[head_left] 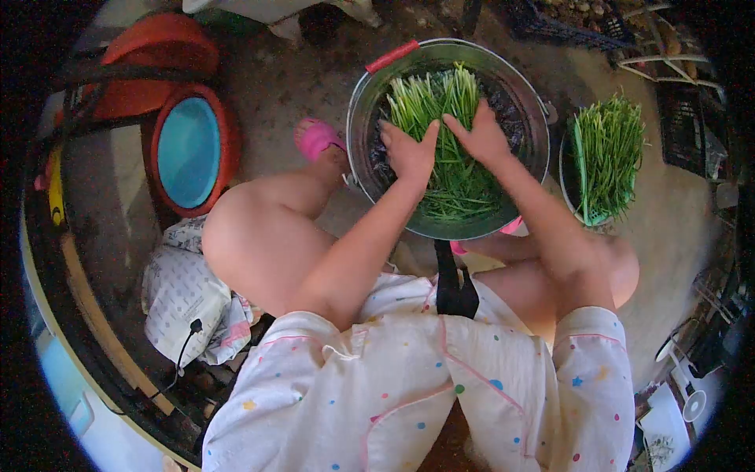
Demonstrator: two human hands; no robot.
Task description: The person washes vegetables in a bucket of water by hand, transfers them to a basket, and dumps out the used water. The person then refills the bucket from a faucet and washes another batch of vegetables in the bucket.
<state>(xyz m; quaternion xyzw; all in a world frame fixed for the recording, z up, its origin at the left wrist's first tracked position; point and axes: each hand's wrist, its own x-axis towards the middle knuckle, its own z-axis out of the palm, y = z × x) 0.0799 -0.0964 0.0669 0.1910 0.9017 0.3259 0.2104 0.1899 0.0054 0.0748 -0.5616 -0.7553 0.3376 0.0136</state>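
Note:
A large metal bucket [358, 130] with a red handle grip [392, 57] stands between my legs, with dark water inside. Long green stalks [460, 177] lie in it, their pale ends toward the far rim. My left hand [410, 151] grips the bunch from the left side, and my right hand [481, 135] grips it from the right. The two thumbs nearly meet on top of the stalks. The undersides of both hands' fingers are partly hidden. Right of the bucket, more green stalks [609, 153] fill a light green basket [580, 185].
At the left is a red basin [230, 141] with a blue inside. White patterned bags [181, 295] and a black plug with its cord [195, 325] lie near my left knee. Dark crates [574, 27] stand at the back right. A white fan-like object [694, 405] is at the lower right.

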